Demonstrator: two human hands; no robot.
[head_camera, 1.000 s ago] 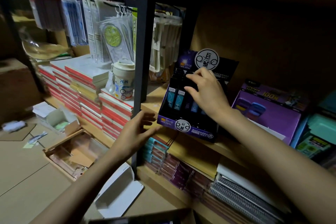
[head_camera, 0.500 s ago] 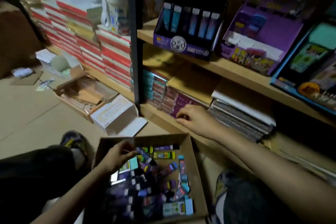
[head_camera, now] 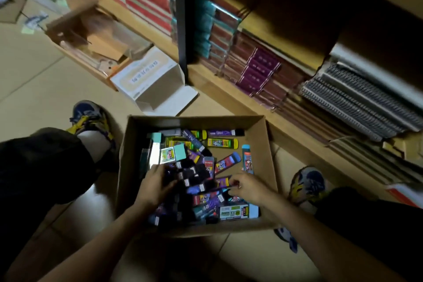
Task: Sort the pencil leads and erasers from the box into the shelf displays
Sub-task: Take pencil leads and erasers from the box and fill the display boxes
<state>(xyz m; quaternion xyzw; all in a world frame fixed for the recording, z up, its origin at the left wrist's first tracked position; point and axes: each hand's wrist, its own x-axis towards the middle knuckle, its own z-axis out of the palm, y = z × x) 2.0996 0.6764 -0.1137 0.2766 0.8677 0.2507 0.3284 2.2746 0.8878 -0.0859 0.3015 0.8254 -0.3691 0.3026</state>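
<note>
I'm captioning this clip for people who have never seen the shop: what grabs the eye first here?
The open cardboard box, low in the middle of the view, stands out, heaped with small colourful packets in purple, yellow and teal. The left hand and right hand both reach into the heap at its near side. Behind the box, the bottom shelf holds stacked spiral notebooks at the right.

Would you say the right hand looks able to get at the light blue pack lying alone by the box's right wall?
Probably yes: the light blue pack lies uncovered on the floor of the cardboard box, just beyond the right hand, with nothing between them.
</note>
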